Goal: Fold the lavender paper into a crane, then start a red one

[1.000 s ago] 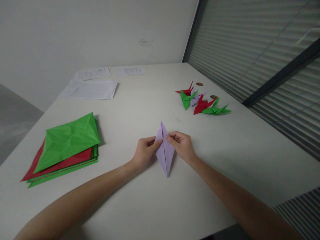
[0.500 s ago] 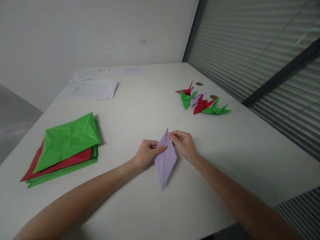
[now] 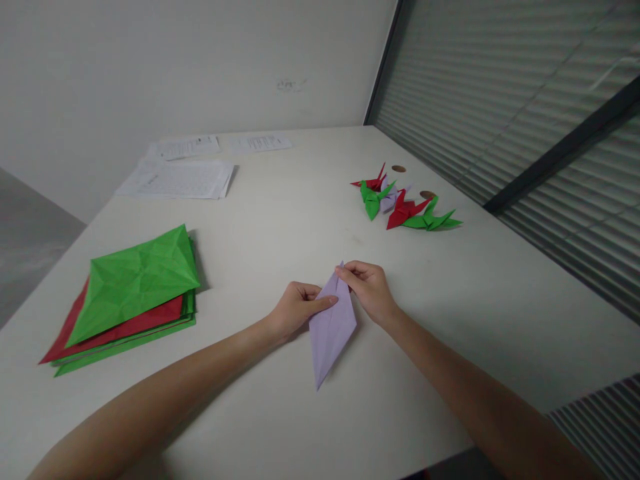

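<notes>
The purple paper [image 3: 333,337], taken here as the landmark, is held by both hands above or against the white table [image 3: 250,233]; whether the table is touched by it cannot be told. It is pinched at its left edge by the left hand [image 3: 299,307], with the thumb laid across the front and the fingers tucked behind. Its upper tip is gripped between the thumb and fingers of the right hand [image 3: 367,287].

The paper has been folded into a long, narrow diamond, its lower point turned toward the person. No wings, neck or tail are seen to be spread from it, so it may be judged partly folded, with the shaping left to be done.

Beyond the purple paper and to its right, a small group of folded birds [image 3: 403,212] is set down in red, green and purple; these appear finished. To its left, a stack topped by a creased green sheet [image 3: 137,283], with a red sheet [image 3: 145,321] under it, is laid flat, apparently not yet shaped. Printed pages [image 3: 185,180] are spread beyond it, farther left.
</notes>
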`<state>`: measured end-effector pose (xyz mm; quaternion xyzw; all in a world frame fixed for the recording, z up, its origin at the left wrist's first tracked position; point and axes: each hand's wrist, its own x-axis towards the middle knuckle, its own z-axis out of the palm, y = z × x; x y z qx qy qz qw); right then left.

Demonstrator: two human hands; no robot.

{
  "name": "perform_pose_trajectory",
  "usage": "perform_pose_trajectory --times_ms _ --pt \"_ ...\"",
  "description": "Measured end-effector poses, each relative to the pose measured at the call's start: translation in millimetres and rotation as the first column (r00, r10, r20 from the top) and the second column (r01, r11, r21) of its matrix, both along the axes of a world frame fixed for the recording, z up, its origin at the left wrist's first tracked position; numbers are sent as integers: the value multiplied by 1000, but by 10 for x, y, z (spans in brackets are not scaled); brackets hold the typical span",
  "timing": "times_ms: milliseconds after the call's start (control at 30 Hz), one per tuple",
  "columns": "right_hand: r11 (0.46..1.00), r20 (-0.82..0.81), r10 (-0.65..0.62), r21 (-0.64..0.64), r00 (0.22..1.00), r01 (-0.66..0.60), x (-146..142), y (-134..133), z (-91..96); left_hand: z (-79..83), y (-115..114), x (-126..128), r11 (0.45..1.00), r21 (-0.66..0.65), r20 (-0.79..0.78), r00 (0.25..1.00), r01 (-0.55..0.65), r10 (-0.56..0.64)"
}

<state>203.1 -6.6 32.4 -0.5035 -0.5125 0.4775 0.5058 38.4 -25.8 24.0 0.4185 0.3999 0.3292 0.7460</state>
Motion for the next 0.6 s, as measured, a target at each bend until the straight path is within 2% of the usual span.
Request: perform_pose_trajectory --times_ms 200,400,600 --pt "999 -108 11 -34 994 -15 6 10 -65 -27 2 -5 1000 -11 18 1000 2 -2" --pt "995 -140 85 -46 986 -92 50 52 -112 7 -7 5 999 -43 31 999 -11 12" --pt "994 -87 102 -25 991 -104 65 49 -128 30 -16 9 997 -68 29 999 -23 26"
